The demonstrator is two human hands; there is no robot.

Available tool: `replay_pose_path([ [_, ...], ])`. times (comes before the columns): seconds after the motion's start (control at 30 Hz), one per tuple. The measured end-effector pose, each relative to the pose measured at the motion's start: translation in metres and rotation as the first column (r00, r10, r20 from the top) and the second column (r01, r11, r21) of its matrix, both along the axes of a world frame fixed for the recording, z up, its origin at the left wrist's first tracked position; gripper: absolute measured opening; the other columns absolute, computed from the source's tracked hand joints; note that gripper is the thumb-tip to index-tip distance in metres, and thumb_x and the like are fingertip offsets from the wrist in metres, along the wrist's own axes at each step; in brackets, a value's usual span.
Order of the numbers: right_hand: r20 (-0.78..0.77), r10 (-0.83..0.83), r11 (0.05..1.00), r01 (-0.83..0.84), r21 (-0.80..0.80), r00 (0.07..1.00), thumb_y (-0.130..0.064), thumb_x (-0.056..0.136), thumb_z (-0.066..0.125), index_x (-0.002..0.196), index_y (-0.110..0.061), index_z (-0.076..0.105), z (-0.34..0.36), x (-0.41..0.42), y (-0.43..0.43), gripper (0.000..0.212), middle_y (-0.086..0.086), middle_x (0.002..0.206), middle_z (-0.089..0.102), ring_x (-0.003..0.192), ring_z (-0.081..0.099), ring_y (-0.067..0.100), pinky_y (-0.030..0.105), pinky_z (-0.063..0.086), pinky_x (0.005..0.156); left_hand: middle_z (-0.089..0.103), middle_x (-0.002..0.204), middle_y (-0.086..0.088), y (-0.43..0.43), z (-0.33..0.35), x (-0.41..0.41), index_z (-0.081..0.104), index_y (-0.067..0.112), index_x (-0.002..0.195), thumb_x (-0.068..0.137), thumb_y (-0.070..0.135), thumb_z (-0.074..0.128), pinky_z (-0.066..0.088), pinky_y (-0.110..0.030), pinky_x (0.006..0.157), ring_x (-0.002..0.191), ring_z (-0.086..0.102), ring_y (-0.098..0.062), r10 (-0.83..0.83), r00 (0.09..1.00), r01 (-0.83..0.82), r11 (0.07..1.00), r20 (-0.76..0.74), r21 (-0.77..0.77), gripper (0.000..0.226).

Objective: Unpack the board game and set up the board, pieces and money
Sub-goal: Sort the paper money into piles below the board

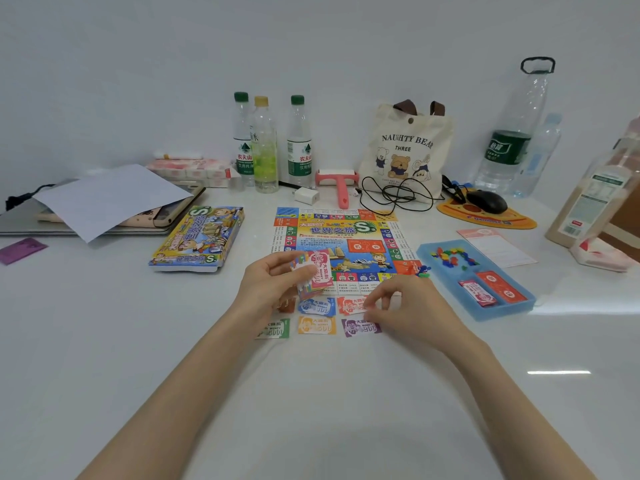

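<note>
The colourful game board (341,237) lies unfolded on the white table. My left hand (270,289) grips a stack of play money (317,271) above the board's near edge. Several single notes lie in two rows in front of the board: blue (317,305), red (349,304), green (275,329), orange (317,324) and purple (358,327). My right hand (405,306) hovers over the red and purple notes with fingers curled, fingertips at the red note. The game box (199,239) lies left of the board. A blue tray (446,278) to the right holds small coloured pieces (452,257) and red card packs (493,289).
Three bottles (265,143), a pink lint roller (337,183), a charger with black cable (394,194) and a tote bag (407,150) stand behind the board. A laptop under paper (104,199) lies at the left. A mouse on a pad (486,211), a large bottle (512,133) and a leaflet (495,245) are at the right.
</note>
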State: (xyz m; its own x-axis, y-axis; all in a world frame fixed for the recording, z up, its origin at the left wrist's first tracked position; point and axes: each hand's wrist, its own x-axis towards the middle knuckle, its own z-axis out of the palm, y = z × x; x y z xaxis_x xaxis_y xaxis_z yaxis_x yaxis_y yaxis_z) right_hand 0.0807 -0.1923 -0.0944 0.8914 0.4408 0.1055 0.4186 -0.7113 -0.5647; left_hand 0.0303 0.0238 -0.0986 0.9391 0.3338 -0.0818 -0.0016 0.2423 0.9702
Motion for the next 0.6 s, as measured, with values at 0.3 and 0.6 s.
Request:
replay_pose_path([
  [0.3, -0.138, 0.064, 0.861, 0.015, 0.508, 0.988, -0.023, 0.077, 0.08, 0.083, -0.018, 0.075, 0.006, -0.014, 0.027, 0.01, -0.007, 0.079, 0.073, 0.054, 0.056, -0.005, 0.01, 0.042, 0.056, 0.075, 0.096, -0.007, -0.015, 0.0, -0.002, 0.067, 0.016, 0.101, 0.072, 0.008, 0.079, 0.057, -0.027, 0.065, 0.081, 0.072, -0.021, -0.045, 0.999, 0.045, 0.999, 0.023, 0.003, 0.032],
  [0.6, -0.304, 0.072, 0.81, 0.123, 0.574, 0.95, -0.015, 0.084, 0.072, 0.084, -0.012, 0.073, 0.015, -0.019, 0.024, 0.003, -0.002, 0.074, 0.072, 0.053, 0.06, -0.007, 0.005, 0.038, 0.045, 0.074, 0.102, -0.009, -0.019, 0.003, -0.003, 0.065, 0.012, 0.109, 0.072, 0.009, 0.077, 0.057, -0.024, 0.063, 0.084, 0.072, -0.02, -0.085, 0.996, 0.086, 0.996, 0.018, -0.025, 0.038],
])
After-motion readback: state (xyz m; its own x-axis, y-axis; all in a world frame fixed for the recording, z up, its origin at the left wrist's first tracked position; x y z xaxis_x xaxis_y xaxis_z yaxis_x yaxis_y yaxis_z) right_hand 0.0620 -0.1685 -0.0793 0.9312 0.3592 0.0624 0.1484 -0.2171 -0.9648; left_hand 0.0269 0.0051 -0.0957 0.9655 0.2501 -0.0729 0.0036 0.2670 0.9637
